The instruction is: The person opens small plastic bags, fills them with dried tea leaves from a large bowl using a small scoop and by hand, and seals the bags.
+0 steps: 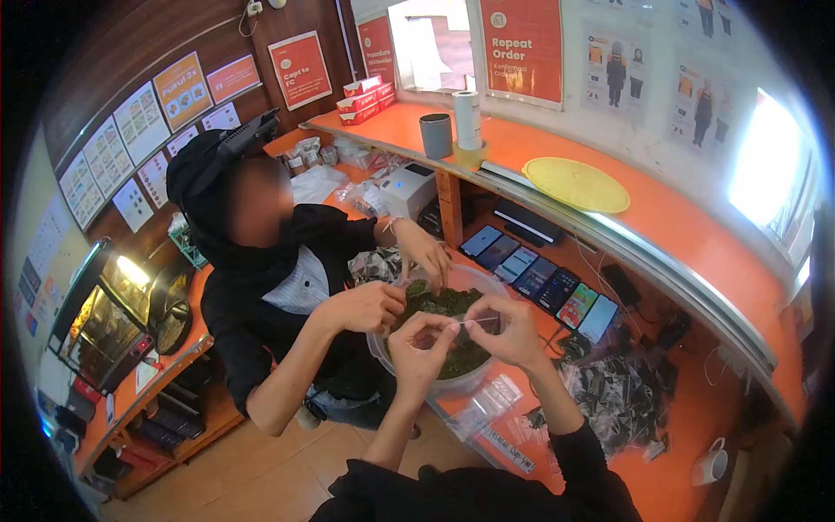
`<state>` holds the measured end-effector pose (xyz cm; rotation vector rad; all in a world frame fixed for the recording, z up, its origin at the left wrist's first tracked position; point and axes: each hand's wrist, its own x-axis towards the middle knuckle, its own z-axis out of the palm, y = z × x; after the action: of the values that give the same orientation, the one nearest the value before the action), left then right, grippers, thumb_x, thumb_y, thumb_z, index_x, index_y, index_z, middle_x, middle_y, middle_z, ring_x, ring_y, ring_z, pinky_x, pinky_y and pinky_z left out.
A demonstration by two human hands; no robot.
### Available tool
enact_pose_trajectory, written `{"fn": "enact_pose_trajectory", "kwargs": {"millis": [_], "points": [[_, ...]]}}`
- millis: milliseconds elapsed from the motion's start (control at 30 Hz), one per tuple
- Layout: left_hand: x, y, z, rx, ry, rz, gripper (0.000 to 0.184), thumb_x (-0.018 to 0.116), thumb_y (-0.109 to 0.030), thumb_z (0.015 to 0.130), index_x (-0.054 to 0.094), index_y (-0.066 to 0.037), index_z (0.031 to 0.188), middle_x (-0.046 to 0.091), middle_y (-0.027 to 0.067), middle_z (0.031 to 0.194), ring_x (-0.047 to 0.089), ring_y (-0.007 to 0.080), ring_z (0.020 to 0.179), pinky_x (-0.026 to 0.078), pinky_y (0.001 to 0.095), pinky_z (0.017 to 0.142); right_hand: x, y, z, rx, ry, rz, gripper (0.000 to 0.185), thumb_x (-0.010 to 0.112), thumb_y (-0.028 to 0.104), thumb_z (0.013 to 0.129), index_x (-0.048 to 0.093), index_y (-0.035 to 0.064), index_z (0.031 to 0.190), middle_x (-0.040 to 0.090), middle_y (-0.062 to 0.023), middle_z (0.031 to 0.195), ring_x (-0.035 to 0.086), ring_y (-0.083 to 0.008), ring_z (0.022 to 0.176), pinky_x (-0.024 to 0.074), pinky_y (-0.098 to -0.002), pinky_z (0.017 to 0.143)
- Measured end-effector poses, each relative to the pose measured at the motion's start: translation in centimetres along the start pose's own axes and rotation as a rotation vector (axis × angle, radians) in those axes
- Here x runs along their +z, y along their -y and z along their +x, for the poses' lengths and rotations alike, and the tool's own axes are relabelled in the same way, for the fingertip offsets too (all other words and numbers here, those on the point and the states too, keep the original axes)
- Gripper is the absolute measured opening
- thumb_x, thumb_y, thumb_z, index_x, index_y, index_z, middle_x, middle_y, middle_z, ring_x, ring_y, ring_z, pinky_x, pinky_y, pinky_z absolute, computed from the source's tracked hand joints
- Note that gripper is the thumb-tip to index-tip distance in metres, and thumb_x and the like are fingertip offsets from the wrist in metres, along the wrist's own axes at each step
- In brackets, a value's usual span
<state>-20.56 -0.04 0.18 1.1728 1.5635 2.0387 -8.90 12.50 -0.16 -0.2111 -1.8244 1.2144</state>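
Both my hands are raised over a large translucent plastic tub (379, 355) holding dark green, finely chopped leafy stuff (470, 355). Between my fingertips is a small clear plastic bag (477, 323), its edge showing as a thin pale line. My left hand (419, 352) pinches one side with thumb and forefinger. My right hand (507, 331) pinches the other side. Whether anything is inside the bag I cannot tell. More clear small bags (492, 400) lie on the orange counter just below my right forearm.
Across the tub a co-worker in black has one hand (374, 306) above it and another hand (419, 252) at its far rim. Filled packets (613, 400) are heaped on the right, near a white mug (710, 463). Several phones (535, 277) line the counter below the shelf (678, 239).
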Motion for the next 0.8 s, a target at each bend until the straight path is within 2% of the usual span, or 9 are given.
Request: {"fn": "enact_pose_trajectory", "kwargs": {"millis": [100, 333, 500, 567, 633, 667, 700, 767, 800], "points": [[0.5, -0.5, -0.2, 0.069, 0.035, -0.037, 0.004, 0.073, 0.001, 0.086, 0.07, 0.003, 0.089, 0.067, 0.0039, 0.083, 0.063, 0.0083, 0.066, 0.049, 0.0207, 0.06, 0.1, 1.8, 0.2, -0.044, 0.038, -0.132, 0.011, 0.074, 0.008, 0.076, 0.067, 0.0022, 0.082, 0.067, -0.0067, 0.076, 0.066, -0.015, 0.072, 0.0497, -0.0279, 0.067], [0.7, 0.5, -0.5, -0.007, -0.015, -0.144, 0.005, 0.073, 0.001, 0.086, 0.072, 0.003, 0.091, 0.07, 0.0073, 0.089, 0.067, 0.011, 0.07, 0.052, 0.0221, 0.061, -3.1, 3.1, -0.6, -0.066, -0.069, -0.238, 0.009, 0.073, 0.007, 0.075, 0.068, 0.0023, 0.08, 0.066, -0.0047, 0.071, 0.065, -0.0137, 0.065, 0.0496, -0.0279, 0.064], [3.4, 0.2, -0.7, -0.036, 0.037, -0.208, 0.011, 0.065, 0.002, 0.092, 0.07, 0.004, 0.101, 0.065, 0.0057, 0.095, 0.068, 0.0128, 0.08, 0.053, 0.0231, 0.073, -6.3, 4.7, -2.2, -0.08, -0.155, -0.43, 0.005, 0.072, 0.003, 0.077, 0.067, 0.0023, 0.079, 0.066, -0.0077, 0.075, 0.064, -0.0159, 0.064, 0.0478, -0.0276, 0.061], [2.9, 1.0, -0.7, 0.095, 0.061, -0.062, 0.018, 0.062, 0.003, 0.093, 0.069, 0.003, 0.11, 0.064, 0.0061, 0.101, 0.066, 0.0126, 0.084, 0.052, 0.0233, 0.078, -9.0, 6.4, -3.5, -0.043, -0.289, -0.623, 0.009, 0.074, 0.005, 0.077, 0.065, 0.0023, 0.076, 0.065, -0.0091, 0.075, 0.063, -0.0212, 0.064, 0.0467, -0.0311, 0.062], [2.3, 1.7, -0.9, 0.053, 0.023, -0.026, 0.018, 0.064, 0.002, 0.092, 0.07, 0.001, 0.109, 0.064, 0.0035, 0.092, 0.065, 0.0114, 0.083, 0.052, 0.0234, 0.078, -11.6, 9.4, -4.7, 0.028, -0.2, -0.885, 0.013, 0.076, 0.011, 0.075, 0.065, 0.0038, 0.076, 0.063, -0.0087, 0.072, 0.061, -0.0258, 0.067, 0.0448, -0.0363, 0.066], [2.0, 1.6, -1.0, -0.054, 0.039, 0.033, 0.021, 0.066, 0.002, 0.09, 0.07, -0.001, 0.111, 0.061, 0.0003, 0.077, 0.063, 0.0076, 0.084, 0.051, 0.0226, 0.075, -11.7, 11.2, -5.3, 0.122, -0.118, -1.061, 0.016, 0.078, 0.017, 0.074, 0.068, 0.0062, 0.081, 0.062, -0.0092, 0.072, 0.06, -0.0286, 0.071, 0.0428, -0.0409, 0.071], [1.6, 2.2, -0.9, -0.009, 0.074, 0.216, 0.023, 0.068, 0.001, 0.088, 0.07, -0.002, 0.111, 0.059, 0.0004, 0.066, 0.062, 0.0084, 0.076, 0.05, 0.0254, 0.073, -11.1, 11.0, -5.9, 0.147, -0.109, -1.059, 0.016, 0.078, 0.017, 0.074, 0.068, 0.0062, 0.081, 0.062, -0.0092, 0.072, 0.06, -0.0286, 0.071, 0.0428, -0.0409, 0.071], [1.0, 3.3, -0.8, -0.01, 0.169, 0.41, 0.025, 0.065, 0.003, 0.088, 0.069, -0.004, 0.112, 0.059, 0.003, 0.062, 0.061, 0.0146, 0.076, 0.049, 0.0307, 0.075, -9.5, 10.6, -6.3, 0.002, -0.134, -1.217, 0.02, 0.077, 0.023, 0.075, 0.07, 0.0083, 0.085, 0.062, -0.0082, 0.072, 0.061, -0.0272, 0.073, 0.0424, -0.0433, 0.073], [1.2, 3.2, -0.9, -0.016, 0.173, 0.408, 0.025, 0.065, 0.003, 0.088, 0.069, -0.004, 0.112, 0.059, 0.003, 0.062, 0.061, 0.0146, 0.076, 0.049, 0.0307, 0.075, -9.5, 8.3, -7.2, 0.097, -0.004, -1.159, 0.023, 0.077, 0.026, 0.076, 0.071, 0.0098, 0.091, 0.066, -0.0082, 0.08, 0.063, -0.0281, 0.076, 0.0431, -0.0431, 0.073]]}}
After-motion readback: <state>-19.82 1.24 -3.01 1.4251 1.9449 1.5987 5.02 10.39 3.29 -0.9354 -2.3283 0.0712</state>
